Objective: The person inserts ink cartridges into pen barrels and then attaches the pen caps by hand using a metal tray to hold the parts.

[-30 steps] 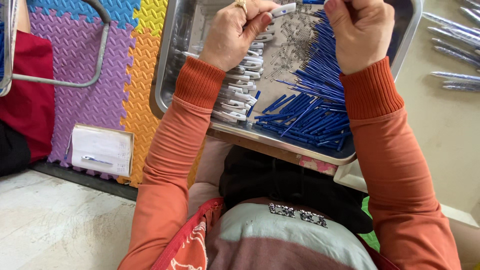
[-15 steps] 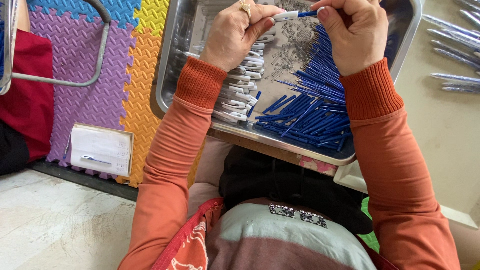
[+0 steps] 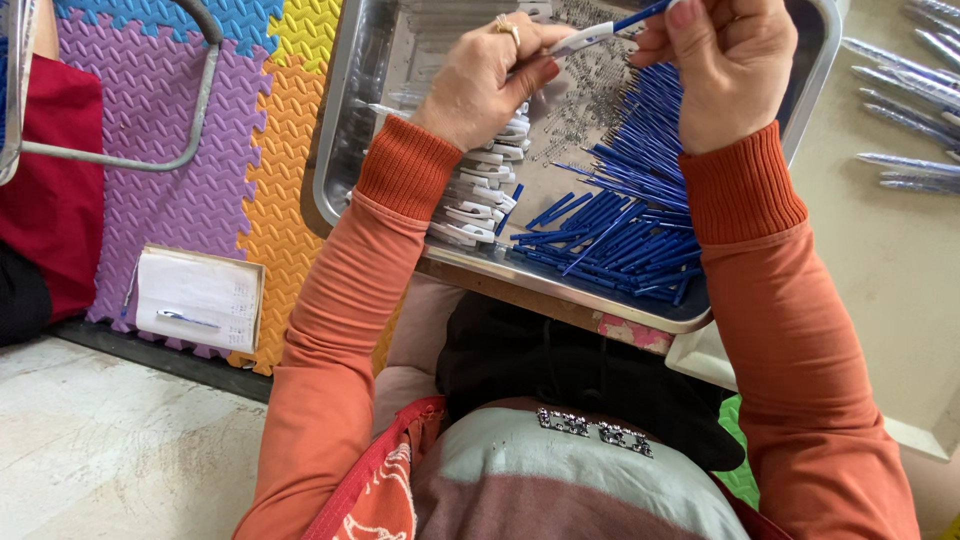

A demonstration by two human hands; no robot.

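Foam floor mats (image 3: 170, 110) in purple, orange, yellow and blue lie beside pale concrete floor (image 3: 100, 460). A metal chair leg (image 3: 150, 160) crosses the mats.

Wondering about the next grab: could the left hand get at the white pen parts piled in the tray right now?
Probably yes, once freed. The left hand hovers right above the white pen parts in the metal tray, nothing between them, but its fingers pinch the pen shared with the right hand.

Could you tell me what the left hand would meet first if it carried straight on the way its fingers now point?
The left hand points right, across the metal tray. It would probably meet the right hand first, along the white and blue pen both hold; depth is uncertain.
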